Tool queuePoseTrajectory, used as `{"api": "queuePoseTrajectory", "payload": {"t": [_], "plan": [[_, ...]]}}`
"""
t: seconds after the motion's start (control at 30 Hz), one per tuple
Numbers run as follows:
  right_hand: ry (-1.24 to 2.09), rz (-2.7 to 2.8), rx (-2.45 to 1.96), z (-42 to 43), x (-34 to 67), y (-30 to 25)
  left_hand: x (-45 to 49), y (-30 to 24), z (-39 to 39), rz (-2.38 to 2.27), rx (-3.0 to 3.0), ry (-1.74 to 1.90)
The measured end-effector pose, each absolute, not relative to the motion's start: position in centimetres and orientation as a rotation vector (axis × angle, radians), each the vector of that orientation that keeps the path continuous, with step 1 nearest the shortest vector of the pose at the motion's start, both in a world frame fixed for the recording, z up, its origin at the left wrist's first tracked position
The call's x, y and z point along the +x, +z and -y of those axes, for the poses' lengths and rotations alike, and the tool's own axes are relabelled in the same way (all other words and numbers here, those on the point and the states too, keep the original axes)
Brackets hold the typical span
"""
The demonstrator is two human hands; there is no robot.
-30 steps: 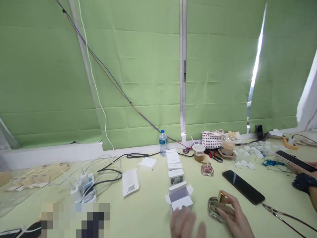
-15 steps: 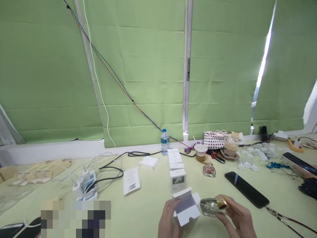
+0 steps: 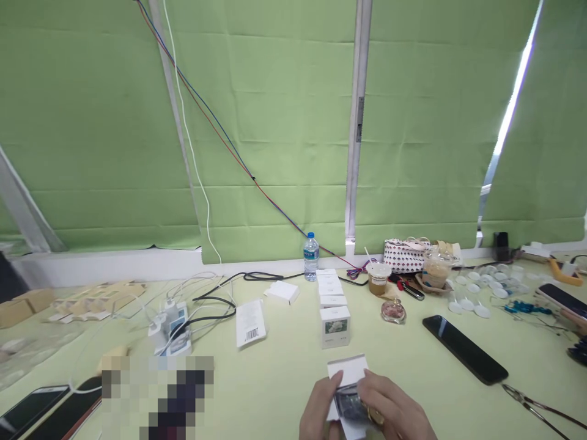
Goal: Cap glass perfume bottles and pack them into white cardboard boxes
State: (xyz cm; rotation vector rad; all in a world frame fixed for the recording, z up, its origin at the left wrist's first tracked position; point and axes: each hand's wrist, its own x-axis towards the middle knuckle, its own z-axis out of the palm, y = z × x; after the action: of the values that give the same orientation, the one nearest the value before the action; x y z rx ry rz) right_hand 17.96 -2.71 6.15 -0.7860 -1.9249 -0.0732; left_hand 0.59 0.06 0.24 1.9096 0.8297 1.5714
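Note:
My left hand [image 3: 318, 410] grips a small open white carton [image 3: 347, 370] at the bottom middle of the view. My right hand [image 3: 394, 410] holds a clear glass perfume bottle [image 3: 349, 405] with a gold cap, and the bottle sits in the mouth of the carton. Just beyond the carton, a row of closed white cartons [image 3: 335, 319] runs away from me toward a small water bottle [image 3: 310, 256].
A black phone [image 3: 465, 349] lies to the right, scissors [image 3: 527, 401] beyond it. A round pink perfume bottle [image 3: 393, 311], drink cups [image 3: 378, 278], a patterned pouch [image 3: 404, 256] and white lids [image 3: 474, 293] crowd the back right. A power strip with cables [image 3: 172, 324] and flat cartons [image 3: 250, 322] lie left.
My left hand picked the open carton up off the table, and my right hand lifted the perfume bottle and brought it left into the carton's opening. The view shifted left.

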Motion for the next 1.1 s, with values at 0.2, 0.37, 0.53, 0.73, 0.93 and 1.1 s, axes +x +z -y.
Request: {"api": "queuePoseTrajectory", "payload": {"t": [0.2,0.37,0.53,0.73,0.93,1.1], "plan": [[-0.168,2.039,-0.842,2.9,18.2,6.5,0.5,-0.6,-0.5,-0.764,1.974,1.553],[-0.183,2.185,-0.954,3.2,18.4,6.5,0.3,-0.7,-0.7,-0.753,1.957,1.537],[-0.126,2.159,-0.926,3.3,18.4,7.1,0.3,-1.1,-0.8,-0.812,1.955,1.559],[0.083,2.025,-1.039,2.8,19.0,4.4,0.4,-1.4,-1.0,-0.849,1.952,1.567],[-0.187,2.032,-0.978,2.1,17.9,4.1,0.3,-1.1,-0.9,-0.870,1.954,1.539],[-0.445,2.069,-0.977,1.8,17.4,5.2,0.2,-1.0,-1.0,-0.852,1.930,1.500]]}}
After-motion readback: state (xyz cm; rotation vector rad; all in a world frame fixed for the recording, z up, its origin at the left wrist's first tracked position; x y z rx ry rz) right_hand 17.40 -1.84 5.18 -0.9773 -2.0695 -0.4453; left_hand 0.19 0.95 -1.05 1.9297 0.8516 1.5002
